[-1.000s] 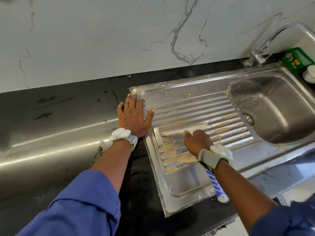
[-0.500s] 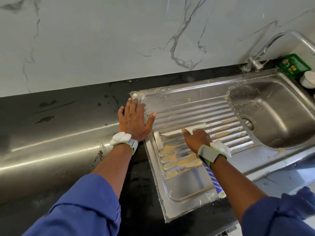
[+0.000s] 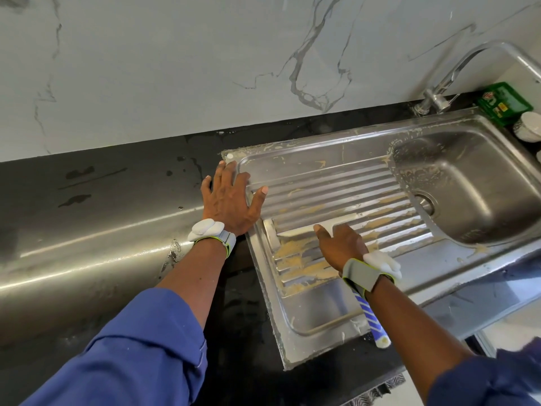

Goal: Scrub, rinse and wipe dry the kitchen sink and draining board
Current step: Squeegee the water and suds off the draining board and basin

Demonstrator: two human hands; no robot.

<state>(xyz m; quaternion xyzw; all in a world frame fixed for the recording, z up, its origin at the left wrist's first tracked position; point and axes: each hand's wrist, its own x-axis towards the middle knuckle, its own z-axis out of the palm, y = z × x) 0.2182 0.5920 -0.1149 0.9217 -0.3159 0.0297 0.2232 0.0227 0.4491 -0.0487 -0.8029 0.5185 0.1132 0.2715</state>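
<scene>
The left grip [image 3: 231, 200] lies flat, fingers spread, at nine o'clock of the draining board [image 3: 322, 183]; the right grip [image 3: 341, 244] holds a striped handle [image 3: 370, 320].

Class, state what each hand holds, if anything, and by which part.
Right hand grips a blue-and-white striped scrubbing-tool handle at its upper part; its head is hidden. Left hand holds nothing, flat on the draining board edge.

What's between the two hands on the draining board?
Head view: only ridged draining board smeared with tan residue between left hand and right hand gripping the brush.
</scene>
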